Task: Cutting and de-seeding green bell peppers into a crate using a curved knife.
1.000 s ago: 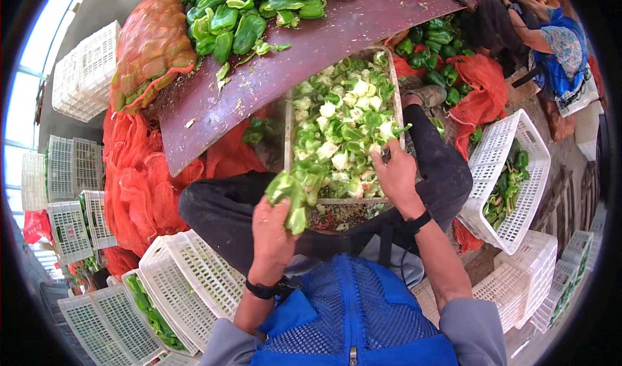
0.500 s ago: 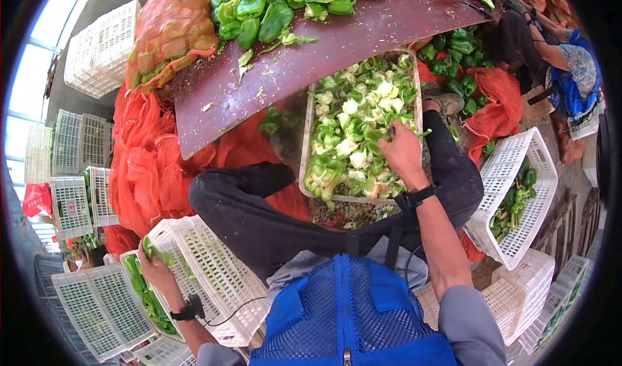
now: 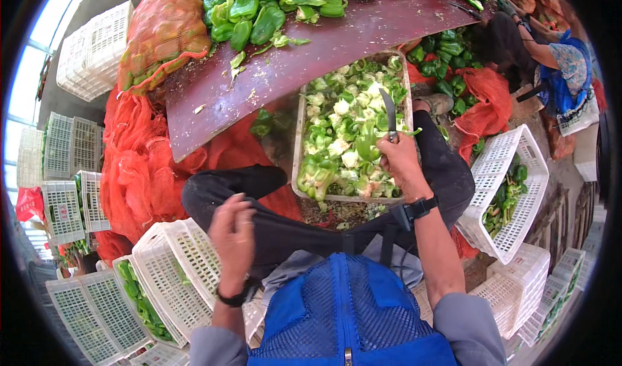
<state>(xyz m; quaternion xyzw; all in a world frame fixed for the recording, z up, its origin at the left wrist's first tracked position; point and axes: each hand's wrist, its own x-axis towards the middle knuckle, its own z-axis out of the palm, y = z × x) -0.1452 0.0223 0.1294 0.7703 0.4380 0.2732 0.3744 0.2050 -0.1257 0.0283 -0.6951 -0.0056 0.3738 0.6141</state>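
Note:
My right hand (image 3: 403, 165) is closed round the handle of a small knife (image 3: 390, 110), its dark curved blade pointing up and away from me. It hovers over the near right part of a shallow pale tray (image 3: 296, 165), which is heaped with green pepper cores and trimmings (image 3: 343, 126). My left hand (image 3: 233, 243) is above my left thigh, fingers stretched out and slightly blurred, with nothing visible in it. Whole green peppers (image 3: 265, 19) lie piled on the dark red board (image 3: 291, 61) beyond the tray.
White crates (image 3: 175, 278) stand at my left, one with sliced green peppers (image 3: 142, 301). Another crate (image 3: 541, 178) with green pieces tilts at my right. Red mesh sacks (image 3: 139, 171) lie left of the board. A co-worker (image 3: 564, 61) sits at the far right.
My left hand has come from the left crate, where it held a green pepper piece, to over my thigh, now without it. My right hand has lifted slightly, showing the knife blade upright.

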